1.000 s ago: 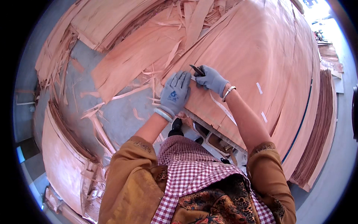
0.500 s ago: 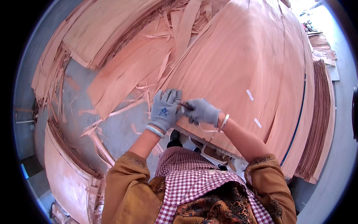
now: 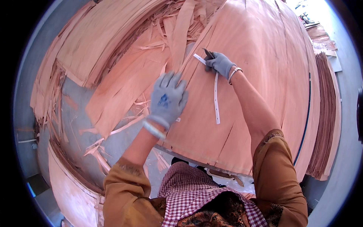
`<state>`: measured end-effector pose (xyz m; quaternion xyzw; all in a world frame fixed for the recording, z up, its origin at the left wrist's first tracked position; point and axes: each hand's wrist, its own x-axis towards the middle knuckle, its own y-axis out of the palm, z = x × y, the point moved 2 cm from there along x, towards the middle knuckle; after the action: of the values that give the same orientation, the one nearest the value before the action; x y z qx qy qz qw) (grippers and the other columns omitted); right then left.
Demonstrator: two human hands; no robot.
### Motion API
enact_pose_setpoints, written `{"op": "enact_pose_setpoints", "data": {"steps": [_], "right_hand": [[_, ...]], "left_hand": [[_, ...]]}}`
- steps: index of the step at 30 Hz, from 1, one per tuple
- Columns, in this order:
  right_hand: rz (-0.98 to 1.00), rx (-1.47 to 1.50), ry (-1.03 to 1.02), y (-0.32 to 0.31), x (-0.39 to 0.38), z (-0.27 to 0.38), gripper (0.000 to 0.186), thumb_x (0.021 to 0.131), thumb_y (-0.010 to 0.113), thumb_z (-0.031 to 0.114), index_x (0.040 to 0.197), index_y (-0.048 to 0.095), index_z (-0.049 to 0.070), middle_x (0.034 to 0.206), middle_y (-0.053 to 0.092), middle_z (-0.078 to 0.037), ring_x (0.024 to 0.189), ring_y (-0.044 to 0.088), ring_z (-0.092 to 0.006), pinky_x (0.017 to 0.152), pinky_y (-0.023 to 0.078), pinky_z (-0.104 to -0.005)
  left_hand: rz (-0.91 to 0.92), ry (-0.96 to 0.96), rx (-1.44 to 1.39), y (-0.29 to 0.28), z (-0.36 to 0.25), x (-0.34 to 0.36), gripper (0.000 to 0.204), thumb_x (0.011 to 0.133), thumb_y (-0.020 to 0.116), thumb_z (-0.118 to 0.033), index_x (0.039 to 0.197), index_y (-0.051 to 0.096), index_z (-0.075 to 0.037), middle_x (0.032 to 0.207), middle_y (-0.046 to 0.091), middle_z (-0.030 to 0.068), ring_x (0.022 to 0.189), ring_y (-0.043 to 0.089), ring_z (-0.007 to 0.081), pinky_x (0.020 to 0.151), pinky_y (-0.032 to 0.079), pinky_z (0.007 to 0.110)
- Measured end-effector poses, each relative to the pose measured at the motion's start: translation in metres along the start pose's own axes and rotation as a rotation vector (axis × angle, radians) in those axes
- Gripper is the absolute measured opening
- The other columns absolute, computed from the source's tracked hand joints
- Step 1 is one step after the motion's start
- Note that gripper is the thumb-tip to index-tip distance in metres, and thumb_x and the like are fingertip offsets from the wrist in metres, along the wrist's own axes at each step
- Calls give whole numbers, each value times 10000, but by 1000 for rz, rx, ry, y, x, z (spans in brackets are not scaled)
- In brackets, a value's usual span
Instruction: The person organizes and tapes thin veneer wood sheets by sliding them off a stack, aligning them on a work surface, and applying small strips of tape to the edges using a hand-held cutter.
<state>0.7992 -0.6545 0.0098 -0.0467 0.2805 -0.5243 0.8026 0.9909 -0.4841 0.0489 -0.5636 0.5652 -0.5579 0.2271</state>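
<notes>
On the big veneer sheet (image 3: 264, 75), the right hand (image 3: 221, 63) had reached well forward from where it worked a moment earlier, close beside the left. A long white tape strip (image 3: 216, 98) now ran down the sheet behind it, where only short bits had shown before; judging by that, a seam was being taped along its length. The right fingers (image 3: 211, 65) were curled tight around a small dark tool (image 3: 208, 53) at the strip's top end. The left hand (image 3: 168, 99) lay spread and flat, holding nothing, pressing the sheet's left edge, well apart from the strip. Loose scraps (image 3: 124, 125) littered the floor beside it.
</notes>
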Motion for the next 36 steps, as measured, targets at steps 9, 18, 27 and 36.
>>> {"op": "enact_pose_setpoints", "data": {"steps": [9, 18, 27, 36], "right_hand": [[1, 117, 32, 7, 11, -14, 103, 793, 624, 81, 866, 604, 11, 670, 627, -73, 550, 567, -130, 489, 427, -259], [-93, -181, 59, -1, 2, -25, 138, 789, 618, 119, 855, 598, 0, 706, 636, -95, 614, 618, -163, 562, 474, -277], [266, 230, -75, 2, -197, 35, 202, 847, 633, 179, 859, 566, -12, 704, 613, -68, 566, 569, -109, 519, 427, -209], [200, 452, 101, -50, -426, -31, 154, 790, 673, 1, 913, 594, -46, 775, 644, -77, 674, 616, -120, 617, 501, -238]], "left_hand": [[-19, 100, -79, 113, 24, 76, 457, 846, 539, -235, 1246, 497, -18, 1279, 510, 160, 1230, 439, 294, 1060, 287, 419], [121, 138, 125, 100, 15, 83, 432, 874, 487, -320, 1248, 523, -107, 1275, 523, 99, 1219, 460, 235, 1047, 268, 466], [143, 207, 338, 106, 15, 87, 409, 875, 457, -340, 1235, 528, -159, 1243, 539, 16, 1169, 486, 172, 970, 323, 462], [58, 113, 492, 103, 7, 75, 429, 903, 422, -340, 1283, 494, -155, 1325, 494, 18, 1203, 461, 233, 989, 335, 442]]}}
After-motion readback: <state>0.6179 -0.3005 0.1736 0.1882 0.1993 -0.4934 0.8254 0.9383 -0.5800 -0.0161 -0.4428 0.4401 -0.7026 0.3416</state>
